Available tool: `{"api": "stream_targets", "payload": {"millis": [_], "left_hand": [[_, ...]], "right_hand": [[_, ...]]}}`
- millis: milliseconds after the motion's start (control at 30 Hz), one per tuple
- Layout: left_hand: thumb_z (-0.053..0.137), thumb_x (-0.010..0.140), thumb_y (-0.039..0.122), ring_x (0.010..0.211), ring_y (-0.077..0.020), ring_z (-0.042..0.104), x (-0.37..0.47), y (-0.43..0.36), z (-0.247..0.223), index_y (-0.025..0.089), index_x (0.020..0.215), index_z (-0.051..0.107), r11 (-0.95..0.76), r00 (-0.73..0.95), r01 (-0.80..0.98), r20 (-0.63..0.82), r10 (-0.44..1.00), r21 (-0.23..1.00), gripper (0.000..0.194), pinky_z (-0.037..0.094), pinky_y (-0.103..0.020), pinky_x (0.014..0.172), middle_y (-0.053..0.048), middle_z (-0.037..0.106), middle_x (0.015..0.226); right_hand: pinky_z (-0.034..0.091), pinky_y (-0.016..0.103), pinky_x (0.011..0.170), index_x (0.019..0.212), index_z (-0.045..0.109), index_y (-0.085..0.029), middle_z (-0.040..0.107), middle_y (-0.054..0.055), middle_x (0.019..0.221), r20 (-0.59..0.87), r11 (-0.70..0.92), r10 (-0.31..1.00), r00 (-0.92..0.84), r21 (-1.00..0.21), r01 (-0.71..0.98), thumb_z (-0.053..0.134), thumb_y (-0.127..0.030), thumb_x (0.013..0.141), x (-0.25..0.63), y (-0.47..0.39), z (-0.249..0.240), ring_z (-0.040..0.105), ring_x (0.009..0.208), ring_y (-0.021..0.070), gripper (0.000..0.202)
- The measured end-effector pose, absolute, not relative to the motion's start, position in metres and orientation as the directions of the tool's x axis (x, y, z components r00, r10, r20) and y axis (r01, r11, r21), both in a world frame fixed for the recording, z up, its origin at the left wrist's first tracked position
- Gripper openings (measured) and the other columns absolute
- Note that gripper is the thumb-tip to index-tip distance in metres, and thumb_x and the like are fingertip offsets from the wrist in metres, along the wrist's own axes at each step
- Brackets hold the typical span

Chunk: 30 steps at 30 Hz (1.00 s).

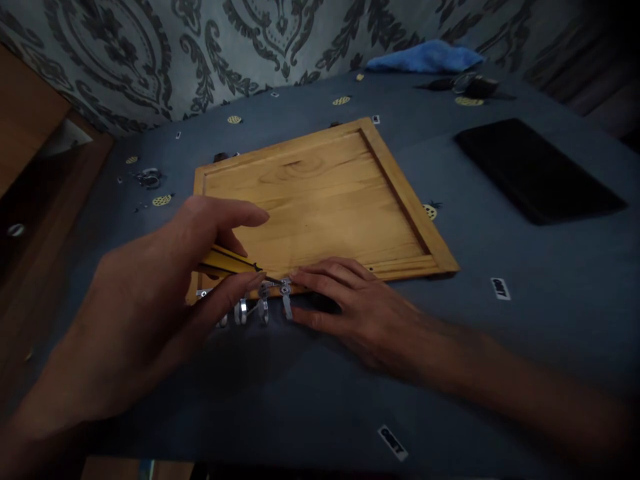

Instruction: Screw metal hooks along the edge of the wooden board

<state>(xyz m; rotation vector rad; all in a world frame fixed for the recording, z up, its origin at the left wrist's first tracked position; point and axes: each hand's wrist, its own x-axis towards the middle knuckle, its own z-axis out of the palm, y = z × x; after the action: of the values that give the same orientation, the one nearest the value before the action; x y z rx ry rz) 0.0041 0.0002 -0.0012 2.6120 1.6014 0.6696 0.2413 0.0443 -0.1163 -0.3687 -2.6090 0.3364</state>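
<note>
My left hand point(150, 293) is closed around a yellow-and-black screwdriver point(227, 261), its index finger lifted off the handle. The thin shaft points right, and its tip meets a small metal hook point(287, 299) at the near edge of a framed wooden board point(407, 193). My right hand point(350, 300) steadies that hook, fingertips on the board's edge above and thumb beside the hook's lower end. Further left along the same edge hang more shiny metal hooks point(264, 308), partly hidden by my left hand. The board lies with its recessed face up.
A black tablet-like slab point(537, 170) lies at the right. Behind it are a dark tool point(470, 85) and a blue cloth point(427, 57) by the patterned wall. Small metal pieces point(149, 177) lie left of the board. A wooden cabinet point(30, 127) borders the table at the left.
</note>
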Motion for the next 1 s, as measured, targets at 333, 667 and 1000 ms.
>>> {"api": "stream_targets", "payload": {"millis": [333,667,1000], "left_hand": [[0.065,0.091,0.033,0.089,-0.0119,0.064,0.0036,-0.0042,0.0005,0.026,0.127,0.056,-0.463,0.382,0.869,0.359,0.852,0.173,0.038,0.053,-0.021,0.068,0.002,0.059,0.105],[0.060,0.093,0.044,0.091,-0.0146,0.064,0.0029,-0.0058,-0.0055,0.033,0.126,0.056,-0.401,0.335,0.908,0.358,0.872,0.125,0.035,0.056,-0.023,0.066,0.002,0.058,0.105],[0.061,0.093,0.032,0.081,-0.0125,0.066,0.0119,-0.0085,0.0000,0.028,0.121,0.057,-0.391,0.323,0.906,0.330,0.887,0.164,0.028,0.052,-0.026,0.063,0.004,0.064,0.101]], "right_hand": [[0.046,0.048,0.100,0.123,0.066,-0.023,0.062,0.012,0.133,0.443,0.935,0.326,-0.836,-0.284,0.214,0.053,-0.007,0.087,0.2403,0.0433,-0.1169,0.051,0.124,0.0262,0.041],[0.043,0.047,0.102,0.123,0.064,-0.022,0.060,0.012,0.135,0.444,0.936,0.315,-0.839,-0.293,0.196,0.057,-0.008,0.085,0.2416,0.0446,-0.1197,0.048,0.125,0.0262,0.042],[0.041,0.049,0.104,0.127,0.063,-0.020,0.057,0.014,0.137,0.408,0.927,0.316,-0.856,-0.324,0.188,0.056,-0.007,0.084,0.2422,0.0442,-0.1194,0.045,0.128,0.0284,0.046]]}}
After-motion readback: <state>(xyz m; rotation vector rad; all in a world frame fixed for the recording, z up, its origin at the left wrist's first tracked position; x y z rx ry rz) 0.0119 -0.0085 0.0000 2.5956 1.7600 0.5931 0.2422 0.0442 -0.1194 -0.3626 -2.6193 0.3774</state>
